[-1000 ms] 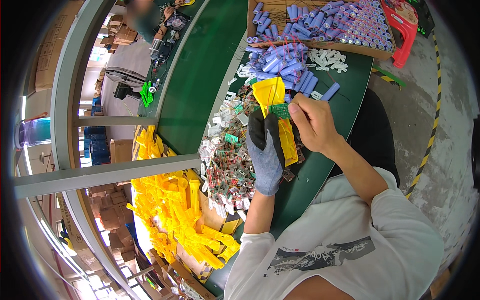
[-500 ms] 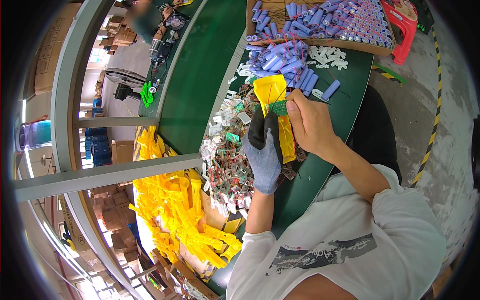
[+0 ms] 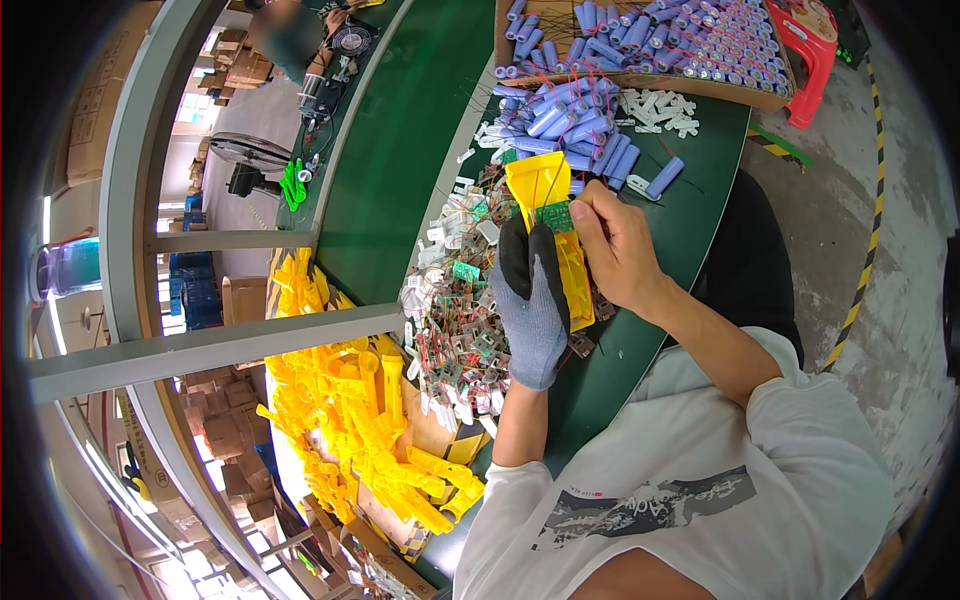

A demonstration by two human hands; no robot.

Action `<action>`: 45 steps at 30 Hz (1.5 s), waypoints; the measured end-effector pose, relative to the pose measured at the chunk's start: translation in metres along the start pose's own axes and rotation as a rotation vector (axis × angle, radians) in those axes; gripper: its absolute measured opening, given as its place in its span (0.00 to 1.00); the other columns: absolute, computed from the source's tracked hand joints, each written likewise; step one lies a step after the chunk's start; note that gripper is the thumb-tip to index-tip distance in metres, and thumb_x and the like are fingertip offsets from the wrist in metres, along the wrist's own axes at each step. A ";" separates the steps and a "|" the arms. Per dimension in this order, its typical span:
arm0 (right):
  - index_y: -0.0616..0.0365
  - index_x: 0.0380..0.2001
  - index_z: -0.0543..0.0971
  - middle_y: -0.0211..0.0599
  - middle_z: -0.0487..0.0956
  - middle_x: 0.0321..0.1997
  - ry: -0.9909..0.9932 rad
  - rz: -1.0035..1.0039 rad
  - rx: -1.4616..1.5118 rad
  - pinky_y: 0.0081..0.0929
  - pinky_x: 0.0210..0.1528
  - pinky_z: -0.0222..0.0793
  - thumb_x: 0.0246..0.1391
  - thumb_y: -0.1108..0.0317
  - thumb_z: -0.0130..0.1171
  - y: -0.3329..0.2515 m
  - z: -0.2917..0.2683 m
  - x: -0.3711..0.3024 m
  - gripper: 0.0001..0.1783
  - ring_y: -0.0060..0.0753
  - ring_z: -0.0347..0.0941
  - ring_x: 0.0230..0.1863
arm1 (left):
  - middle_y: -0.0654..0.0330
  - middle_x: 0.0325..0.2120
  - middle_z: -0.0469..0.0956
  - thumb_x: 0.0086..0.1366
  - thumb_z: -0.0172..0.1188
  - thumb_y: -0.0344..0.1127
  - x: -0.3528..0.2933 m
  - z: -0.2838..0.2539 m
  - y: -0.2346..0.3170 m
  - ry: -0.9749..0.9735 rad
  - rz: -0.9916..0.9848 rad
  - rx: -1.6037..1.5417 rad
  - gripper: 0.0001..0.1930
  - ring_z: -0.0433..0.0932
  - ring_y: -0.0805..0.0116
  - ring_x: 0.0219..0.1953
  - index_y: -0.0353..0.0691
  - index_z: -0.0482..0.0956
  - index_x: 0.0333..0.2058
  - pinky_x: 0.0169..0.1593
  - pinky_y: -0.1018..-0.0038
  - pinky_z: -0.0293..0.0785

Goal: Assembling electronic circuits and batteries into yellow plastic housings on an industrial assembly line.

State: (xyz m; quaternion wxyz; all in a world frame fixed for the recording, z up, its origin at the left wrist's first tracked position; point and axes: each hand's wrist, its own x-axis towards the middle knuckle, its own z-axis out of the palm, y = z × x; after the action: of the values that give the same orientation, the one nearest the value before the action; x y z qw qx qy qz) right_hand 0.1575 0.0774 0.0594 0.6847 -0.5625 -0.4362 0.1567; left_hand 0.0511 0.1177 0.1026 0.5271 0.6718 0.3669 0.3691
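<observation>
My left hand (image 3: 532, 300), in a grey-blue glove with black fingertips, grips a yellow plastic housing (image 3: 572, 275) shaped like a flashlight shell, its wide end pointing away from me. A small green circuit board (image 3: 553, 216) with thin wires lies across the housing, just beyond the gloved fingertips. My bare right hand (image 3: 622, 245) is closed at the board's right end, thumb and index finger pinched together there. Whether those fingers hold the board itself or a wire is hidden. Beneath and left of the housing spreads a pile of wired circuit boards and white parts (image 3: 465, 320).
Purple cylindrical batteries (image 3: 570, 115) lie loose beyond my hands, and more fill a cardboard box (image 3: 640, 82). Small white plastic pieces (image 3: 660, 110) sit beside them. Yellow housings (image 3: 350, 420) are heaped at left by a grey metal frame (image 3: 220, 350). Another person (image 3: 290, 40) works far left.
Both hands stay nearly in place with the housing and board. The right hand has shifted very slightly; its pinch at the board's right end looks much the same.
</observation>
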 end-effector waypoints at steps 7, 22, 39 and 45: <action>0.63 0.30 0.68 0.43 0.66 0.16 -0.025 -0.019 0.097 0.33 0.21 0.58 0.62 0.69 0.49 -0.006 0.002 0.003 0.09 0.44 0.64 0.16 | 0.61 0.34 0.72 0.68 0.47 0.30 -0.005 -0.002 0.011 0.017 0.079 0.036 0.07 0.68 0.76 0.34 0.33 0.69 0.41 0.37 0.75 0.67; 0.55 0.49 0.73 0.38 0.77 0.43 -0.495 -0.015 -0.081 0.39 0.46 0.71 0.45 0.61 0.68 -0.003 -0.054 0.003 0.27 0.43 0.74 0.46 | 0.51 0.59 0.61 0.65 0.50 0.22 -0.055 -0.007 0.004 0.348 0.597 0.861 0.25 0.64 0.62 0.59 0.39 0.59 0.60 0.61 0.62 0.63; 0.46 0.41 0.77 0.32 0.76 0.38 -0.772 -0.028 -0.158 0.34 0.47 0.64 0.42 0.59 0.68 0.041 -0.103 -0.031 0.20 0.40 0.70 0.42 | 0.56 0.38 0.78 0.49 0.65 0.27 -0.058 0.015 -0.015 -0.276 0.238 0.731 0.09 0.75 0.53 0.42 0.42 0.78 0.31 0.47 0.63 0.69; 0.45 0.43 0.77 0.33 0.75 0.41 -0.988 0.078 -0.205 0.34 0.51 0.63 0.41 0.59 0.70 0.044 -0.117 -0.028 0.23 0.41 0.68 0.47 | 0.57 0.39 0.78 0.49 0.65 0.26 -0.083 0.007 -0.039 -0.304 0.186 0.689 0.11 0.75 0.55 0.42 0.42 0.77 0.33 0.46 0.63 0.70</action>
State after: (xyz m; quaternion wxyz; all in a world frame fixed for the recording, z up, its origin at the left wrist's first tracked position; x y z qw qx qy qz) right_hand 0.2443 -0.0022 0.0095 0.3311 -0.5014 -0.6999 0.3861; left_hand 0.0149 0.0484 0.0538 0.2832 0.8870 0.3246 0.1663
